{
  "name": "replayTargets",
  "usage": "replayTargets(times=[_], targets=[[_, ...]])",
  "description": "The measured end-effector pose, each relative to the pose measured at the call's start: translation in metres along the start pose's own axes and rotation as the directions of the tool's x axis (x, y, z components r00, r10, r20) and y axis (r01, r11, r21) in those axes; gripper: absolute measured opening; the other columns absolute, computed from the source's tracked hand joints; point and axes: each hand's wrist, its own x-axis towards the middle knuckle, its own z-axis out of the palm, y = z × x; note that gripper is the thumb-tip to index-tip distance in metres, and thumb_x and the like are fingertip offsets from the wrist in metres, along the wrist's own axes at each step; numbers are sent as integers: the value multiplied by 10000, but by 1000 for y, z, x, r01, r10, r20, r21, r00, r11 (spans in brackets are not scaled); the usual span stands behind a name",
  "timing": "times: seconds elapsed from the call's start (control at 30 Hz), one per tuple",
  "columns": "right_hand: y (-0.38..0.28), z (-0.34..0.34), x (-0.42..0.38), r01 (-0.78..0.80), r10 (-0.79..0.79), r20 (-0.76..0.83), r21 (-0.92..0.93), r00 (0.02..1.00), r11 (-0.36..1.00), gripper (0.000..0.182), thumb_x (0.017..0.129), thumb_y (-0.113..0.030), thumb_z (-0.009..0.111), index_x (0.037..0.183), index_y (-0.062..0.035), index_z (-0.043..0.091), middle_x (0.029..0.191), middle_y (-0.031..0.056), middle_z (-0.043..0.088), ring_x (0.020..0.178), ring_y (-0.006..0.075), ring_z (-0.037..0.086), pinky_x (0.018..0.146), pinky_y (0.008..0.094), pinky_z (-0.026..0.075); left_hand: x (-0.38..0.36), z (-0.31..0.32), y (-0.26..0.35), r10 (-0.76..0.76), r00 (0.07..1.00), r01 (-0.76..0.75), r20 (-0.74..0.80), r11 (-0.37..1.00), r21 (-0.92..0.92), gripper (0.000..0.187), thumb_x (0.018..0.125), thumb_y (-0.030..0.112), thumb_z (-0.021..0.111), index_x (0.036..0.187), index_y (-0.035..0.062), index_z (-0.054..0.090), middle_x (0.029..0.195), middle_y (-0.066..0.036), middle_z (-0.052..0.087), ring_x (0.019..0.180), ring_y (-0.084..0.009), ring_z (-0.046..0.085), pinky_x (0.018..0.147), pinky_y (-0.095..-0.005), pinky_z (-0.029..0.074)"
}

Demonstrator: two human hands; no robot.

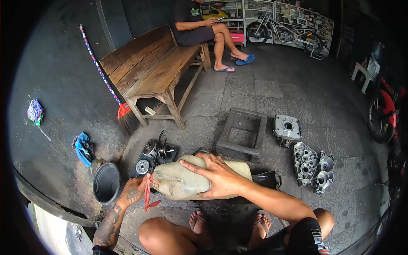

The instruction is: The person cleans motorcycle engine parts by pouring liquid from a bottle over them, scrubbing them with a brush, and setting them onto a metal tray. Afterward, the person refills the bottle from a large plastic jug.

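Observation:
A cloudy, pale plastic jerrycan [231, 168] lies tilted on its side in front of me, its neck pointing left. My right hand [216, 172] is wrapped over its body around the handle area. At the neck, my left hand [134, 190] has its fingers closed where a red plastic strip [148, 193] is tied; the strip's loose ends hang down. What exactly those fingertips pinch is partly hidden. Under and behind the jerrycan, part of a black tray [265, 179] shows. Metal engine parts [148, 155] sit just beyond my left hand.
A black bucket [106, 182] stands at left, below a blue cloth [83, 148]. Ahead are a low wooden stool [242, 148], a cylinder block [287, 127] and crankcase halves [306, 163]. Farther back, a person sits on a wooden bench [161, 63], near a broom [100, 66].

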Motion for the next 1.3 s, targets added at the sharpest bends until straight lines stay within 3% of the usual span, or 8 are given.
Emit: replayTargets(times=[0.17, 0.3, 0.43, 0.57, 0.7, 1.0, 1.2, 1.3], targets=[[7, 0, -2, 51, -52, -46, -14, 998, 999, 1089, 611, -317, 853, 1534, -326, 275, 1393, 218, 373, 1284, 422, 383, 1064, 535, 339, 5, -22, -4, 451, 871, -435, 195, 892, -121, 755, 774, 7, 773, 1426, 139, 416, 1180, -48, 545, 1000, -159, 587, 732, -264, 503], [13, -1, -3, 15, -9, -80, 78, 997, 997, 1133, 595, -285, 859, 1543, -327, 241, 1410, 222, 368, 1297, 426, 374, 1078, 531, 333, -3, -28, 15, 478, 874, -369, 90, 772, -517, 812, 773, 31, 777, 1478, 129, 388, 1249, -76, 523, 996, -146, 577, 666, -263, 530], [8, -8, 0, 4, -1, -66, 54, 998, 999, 1122, 602, -341, 874, 1541, -297, 263, 1383, 231, 372, 1264, 425, 403, 1080, 499, 353, -3, -33, 33, 573, 819, -573, -6, 819, -28, 560, 820, 67, 747, 1335, 67, 528, 1120, -76, 612, 903, -153, 620, 643, -267, 521], [7, -7, 1, -4, 14, -95, 108, 995, 994, 1098, 603, -307, 868, 1532, -318, 283, 1371, 260, 391, 1271, 426, 403, 1070, 506, 346, 6, -30, 20, 445, 894, -447, -59, 873, -195, 246, 920, 198, 679, 1059, 12, 596, 705, -58, 650, 636, -159, 621, 646, -297, 520], [-12, -8, 4, -18, 10, -85, -90, 996, 996, 1032, 597, -302, 870, 1499, -325, 368, 1341, 249, 409, 1240, 421, 428, 1027, 506, 358, 10, -24, 42, -106, 984, 115, 141, 992, -57, 858, 886, 778, 329, 628, 2, 588, 518, -91, 548, 455, -197, 573, 548, -340, 476], [-13, -7, 2, 11, -20, -73, -120, 997, 993, 1044, 569, -267, 874, 1488, -335, 384, 1339, 242, 418, 1219, 431, 443, 1038, 515, 346, 20, -17, 38, -221, 932, 262, 289, 959, -111, 893, 868, 824, 253, 688, 31, 622, 518, -77, 527, 413, -158, 495, 444, -321, 416], [-1, -3, -2, -29, 23, -87, -68, 996, 997, 1055, 564, -268, 883, 1490, -332, 381, 1350, 245, 409, 1239, 433, 436, 1039, 514, 353, 28, -4, -3, 490, 868, -450, 80, 845, -290, 319, 924, 276, 692, 1107, 93, 506, 874, -25, 512, 779, -126, 516, 619, -291, 466], [6, -2, -1, -79, 80, -64, 24, 995, 997, 1084, 541, -278, 896, 1492, -324, 378, 1364, 242, 403, 1256, 434, 432, 1039, 505, 373, 20, -11, 3, 583, 812, -571, 21, 801, -178, 550, 811, 76, 769, 1277, 117, 480, 1043, -40, 483, 961, -155, 520, 739, -286, 504]])
